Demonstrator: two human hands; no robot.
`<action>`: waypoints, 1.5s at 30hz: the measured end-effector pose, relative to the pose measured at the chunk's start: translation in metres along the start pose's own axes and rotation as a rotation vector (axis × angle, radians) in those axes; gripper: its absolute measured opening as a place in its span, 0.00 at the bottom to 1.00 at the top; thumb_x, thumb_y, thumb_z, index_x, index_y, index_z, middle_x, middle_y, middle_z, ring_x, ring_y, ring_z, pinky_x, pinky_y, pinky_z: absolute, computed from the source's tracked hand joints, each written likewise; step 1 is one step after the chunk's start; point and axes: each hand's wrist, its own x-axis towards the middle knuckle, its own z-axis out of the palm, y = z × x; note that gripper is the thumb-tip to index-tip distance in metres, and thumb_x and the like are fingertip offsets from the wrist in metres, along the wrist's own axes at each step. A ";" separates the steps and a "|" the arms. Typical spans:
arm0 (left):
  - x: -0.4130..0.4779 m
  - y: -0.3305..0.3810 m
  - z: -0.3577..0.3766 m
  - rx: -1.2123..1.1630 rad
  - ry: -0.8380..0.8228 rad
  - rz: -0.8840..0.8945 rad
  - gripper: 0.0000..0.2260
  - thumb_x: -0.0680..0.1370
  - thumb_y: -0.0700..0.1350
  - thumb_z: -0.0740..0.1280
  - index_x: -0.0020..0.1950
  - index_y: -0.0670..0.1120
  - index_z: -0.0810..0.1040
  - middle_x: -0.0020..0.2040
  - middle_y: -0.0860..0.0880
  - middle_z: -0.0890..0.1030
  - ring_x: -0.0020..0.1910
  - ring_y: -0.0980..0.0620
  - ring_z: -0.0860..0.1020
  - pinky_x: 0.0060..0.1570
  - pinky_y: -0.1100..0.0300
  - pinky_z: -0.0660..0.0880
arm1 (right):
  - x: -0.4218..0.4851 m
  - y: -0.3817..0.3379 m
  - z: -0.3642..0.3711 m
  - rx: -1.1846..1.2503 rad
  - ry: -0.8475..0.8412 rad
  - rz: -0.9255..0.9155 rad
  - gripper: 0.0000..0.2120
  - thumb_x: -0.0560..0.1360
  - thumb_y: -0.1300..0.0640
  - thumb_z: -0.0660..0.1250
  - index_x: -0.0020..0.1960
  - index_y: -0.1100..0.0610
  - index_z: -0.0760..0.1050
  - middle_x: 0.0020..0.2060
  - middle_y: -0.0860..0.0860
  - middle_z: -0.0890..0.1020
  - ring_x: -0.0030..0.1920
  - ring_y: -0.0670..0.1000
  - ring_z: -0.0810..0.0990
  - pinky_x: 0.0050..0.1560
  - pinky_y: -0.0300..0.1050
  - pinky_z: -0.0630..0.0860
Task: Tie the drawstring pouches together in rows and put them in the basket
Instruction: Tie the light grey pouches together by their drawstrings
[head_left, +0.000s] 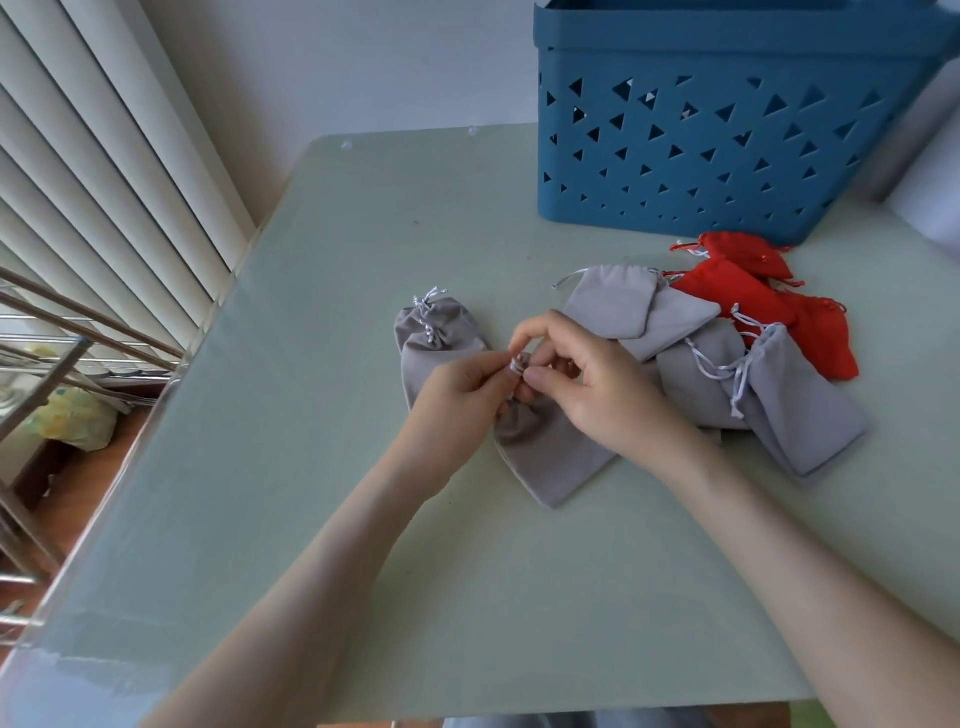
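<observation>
A grey pouch (550, 452) lies in the middle of the table, its gathered neck lifted between my hands. My left hand (457, 395) and my right hand (587, 384) both pinch the silver drawstring (516, 365) at that neck. To the left lie two grey pouches (436, 332) with their strings knotted together at the top. A loose heap of grey pouches (727, 379) lies to the right, with red pouches (748, 291) behind it. The blue basket (727, 156) stands at the far right of the table.
The pale green glass table (311, 467) has its left edge by white blinds (93, 182) and a metal rack (47, 364). A white object (930, 208) sits at the right edge beside the basket.
</observation>
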 end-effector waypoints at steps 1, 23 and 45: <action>-0.001 -0.001 0.000 0.029 -0.008 0.002 0.11 0.81 0.38 0.59 0.44 0.42 0.80 0.32 0.57 0.76 0.32 0.59 0.69 0.35 0.67 0.66 | -0.001 0.000 0.001 -0.025 0.014 -0.006 0.11 0.76 0.67 0.65 0.51 0.51 0.72 0.36 0.50 0.81 0.37 0.51 0.76 0.41 0.37 0.70; 0.001 0.002 0.006 -0.030 0.125 -0.042 0.15 0.82 0.41 0.59 0.36 0.43 0.78 0.29 0.56 0.77 0.28 0.61 0.70 0.32 0.71 0.68 | 0.001 0.000 0.008 -0.031 0.144 0.027 0.05 0.76 0.63 0.67 0.42 0.57 0.74 0.32 0.46 0.80 0.36 0.44 0.77 0.39 0.30 0.68; -0.002 0.000 0.008 0.081 0.220 0.134 0.08 0.79 0.42 0.66 0.43 0.50 0.82 0.36 0.56 0.83 0.38 0.60 0.79 0.41 0.67 0.72 | 0.005 0.005 0.003 0.111 0.004 0.271 0.07 0.77 0.59 0.66 0.41 0.54 0.80 0.37 0.47 0.83 0.42 0.45 0.79 0.52 0.50 0.74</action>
